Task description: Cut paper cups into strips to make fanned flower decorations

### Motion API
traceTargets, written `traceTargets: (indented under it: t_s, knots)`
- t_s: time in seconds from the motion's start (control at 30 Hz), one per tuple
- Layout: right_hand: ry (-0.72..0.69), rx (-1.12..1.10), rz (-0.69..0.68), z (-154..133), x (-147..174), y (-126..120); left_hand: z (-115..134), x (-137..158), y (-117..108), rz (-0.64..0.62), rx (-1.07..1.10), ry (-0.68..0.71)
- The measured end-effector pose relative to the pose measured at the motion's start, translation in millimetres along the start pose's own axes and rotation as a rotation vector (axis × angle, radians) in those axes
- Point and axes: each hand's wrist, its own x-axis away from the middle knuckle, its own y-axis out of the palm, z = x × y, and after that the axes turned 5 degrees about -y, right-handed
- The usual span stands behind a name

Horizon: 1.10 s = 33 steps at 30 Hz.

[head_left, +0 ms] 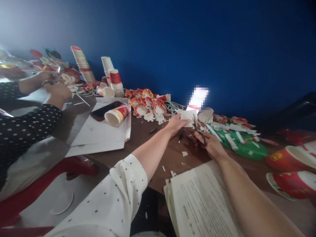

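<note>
Because the left fingers point(184, 123) pinch the white paper point(187, 118) right at the scissors point(195, 124), which the right fingers point(199, 136) grip, a slip might nick the left fingers or tear the paper.

Craft workroom: stacked paper cups point(115, 79), heaped paper cutouts point(148, 104), scissors point(196, 125).

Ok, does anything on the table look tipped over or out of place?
Yes: a paper cup lies on its side on or against the dark phone, odd because the nearby cup stacks stand on end. Loose white scraps also litter the table near the scissors.
</note>
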Motion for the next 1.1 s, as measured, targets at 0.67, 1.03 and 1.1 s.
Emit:
traceTargets:
  t_s: [0.67,1.03,1.1]
  knots:
    - [-0.029,0.086,0.009,-3.9,2.2,-0.4,2.0,2.7,-0.2,0.017,-0.117,0.024]
    - [-0.079,0.169,0.016,-3.2,0.1,-3.1,6.4,5.7,0.0,0.015,-0.144,0.016]
    - [-0.087,0.174,0.014,-1.9,-0.6,-3.6,7.8,6.5,0.4,0.013,-0.139,0.015]
